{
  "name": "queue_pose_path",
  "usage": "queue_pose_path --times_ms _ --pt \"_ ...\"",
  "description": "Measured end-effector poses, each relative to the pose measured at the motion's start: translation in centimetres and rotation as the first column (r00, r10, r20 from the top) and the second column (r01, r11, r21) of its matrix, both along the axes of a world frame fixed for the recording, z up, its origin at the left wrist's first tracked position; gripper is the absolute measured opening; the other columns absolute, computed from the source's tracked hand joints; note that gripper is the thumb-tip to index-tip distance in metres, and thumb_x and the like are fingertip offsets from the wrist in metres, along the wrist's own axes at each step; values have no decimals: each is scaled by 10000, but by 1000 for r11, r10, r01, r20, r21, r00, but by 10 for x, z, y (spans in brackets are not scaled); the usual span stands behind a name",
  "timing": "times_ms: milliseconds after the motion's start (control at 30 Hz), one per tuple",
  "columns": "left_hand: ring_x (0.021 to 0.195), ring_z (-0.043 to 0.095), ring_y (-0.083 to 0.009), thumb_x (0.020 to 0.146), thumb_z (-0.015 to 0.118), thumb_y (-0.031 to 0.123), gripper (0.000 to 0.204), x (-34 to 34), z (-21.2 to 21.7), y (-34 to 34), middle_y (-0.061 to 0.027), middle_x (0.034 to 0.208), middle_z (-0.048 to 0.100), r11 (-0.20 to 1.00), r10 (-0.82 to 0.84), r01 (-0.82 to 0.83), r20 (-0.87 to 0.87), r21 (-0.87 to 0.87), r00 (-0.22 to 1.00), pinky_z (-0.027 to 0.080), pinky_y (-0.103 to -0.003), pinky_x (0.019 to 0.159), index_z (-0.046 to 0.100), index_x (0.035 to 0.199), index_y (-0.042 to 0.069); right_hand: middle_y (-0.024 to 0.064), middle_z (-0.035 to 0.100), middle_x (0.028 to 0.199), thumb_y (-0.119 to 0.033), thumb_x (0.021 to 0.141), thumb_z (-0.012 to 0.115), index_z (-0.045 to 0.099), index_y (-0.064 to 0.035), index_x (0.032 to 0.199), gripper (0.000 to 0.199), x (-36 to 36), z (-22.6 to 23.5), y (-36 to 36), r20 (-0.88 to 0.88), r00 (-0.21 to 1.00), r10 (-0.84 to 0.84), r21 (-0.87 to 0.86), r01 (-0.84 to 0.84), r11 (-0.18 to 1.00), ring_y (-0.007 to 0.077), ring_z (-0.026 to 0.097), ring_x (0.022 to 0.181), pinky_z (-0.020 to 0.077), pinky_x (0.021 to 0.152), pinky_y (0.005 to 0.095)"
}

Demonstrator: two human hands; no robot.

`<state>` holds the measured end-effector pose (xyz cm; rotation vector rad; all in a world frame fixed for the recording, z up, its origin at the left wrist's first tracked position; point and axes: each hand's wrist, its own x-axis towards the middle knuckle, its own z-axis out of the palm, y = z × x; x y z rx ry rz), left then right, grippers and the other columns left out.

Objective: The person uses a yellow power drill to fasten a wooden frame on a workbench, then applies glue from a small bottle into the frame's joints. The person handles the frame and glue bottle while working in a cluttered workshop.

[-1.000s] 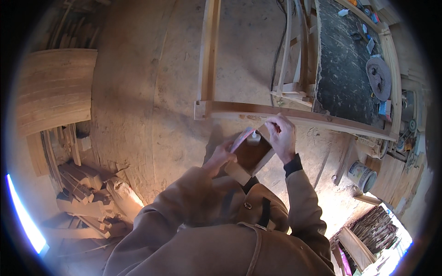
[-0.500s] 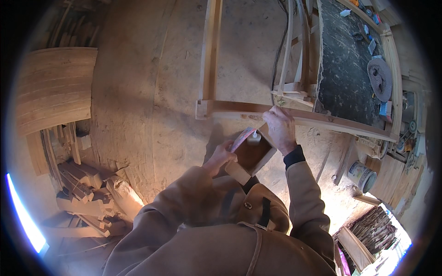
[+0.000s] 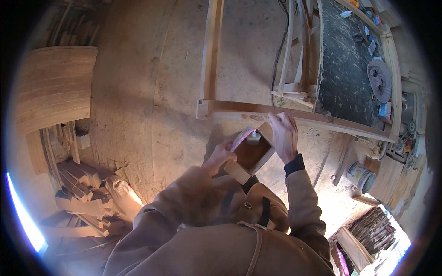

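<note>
My left hand [image 3: 219,158] is closed on the left wall of an open cardboard box [image 3: 253,156], with the thumb near the rim. The box is tilted in front of my body, its flaps spread and a pink printed panel facing left. A small white plastic bottle [image 3: 253,137] with a narrow tip stands inside near the far end. To the right of the box, my right hand [image 3: 284,137] reaches up toward the wooden rail [image 3: 317,118], fingers stretched and slightly apart. Nothing shows in its grip; whether the fingertips touch the rail I cannot tell.
A wooden frame [image 3: 209,60] and a dark worktop [image 3: 345,69] carrying a grey hat [image 3: 380,80] lie ahead. At right stands a bucket [image 3: 361,177]. Wood offcuts [image 3: 83,193] are piled at left, below a stack of boards [image 3: 57,87].
My right hand has shifted slightly right and down, and its fingers have straightened. The left hand and the box stay nearly where they were.
</note>
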<state>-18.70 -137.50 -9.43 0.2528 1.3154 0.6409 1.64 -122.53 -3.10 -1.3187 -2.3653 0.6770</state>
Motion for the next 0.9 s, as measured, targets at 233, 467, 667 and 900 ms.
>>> queue_pose_path --times_ms 233,467,667,900 --pt "948 569 -210 665 697 93 638 -2 6 2 -95 1006 595 1000 -7 7 28 3 1000 442 -333 832 564 1281 -9 108 538 1072 -232 894 690 521 -179 1458 591 3 -6 -28 264 965 4 80 -26 996 290 524 1025 419 868 447" --pt "967 562 -211 660 698 108 651 0 9 2 -96 1019 601 1000 -11 11 -3 -11 1000 435 -332 829 563 1288 4 88 530 1098 -347 894 685 445 -225 1509 671 5 -15 -42 436 898 -52 196 -38 980 282 488 1031 381 887 452" --pt "970 563 -221 648 707 125 693 0 5 -1 -103 1029 604 1000 -14 14 -12 -12 1000 431 -329 825 552 1312 -1 101 528 1106 -335 881 701 432 -203 1518 704 6 -13 -45 410 910 -58 142 -1 990 293 485 1037 368 905 462" --pt "957 572 -204 651 711 136 703 0 -3 -5 -106 1034 612 999 -27 26 35 31 999 438 -325 802 544 1319 -7 131 586 1077 -130 852 699 537 -37 1366 547 7 -8 -69 -11 1000 15 -4 -15 1000 360 574 1010 490 859 472"
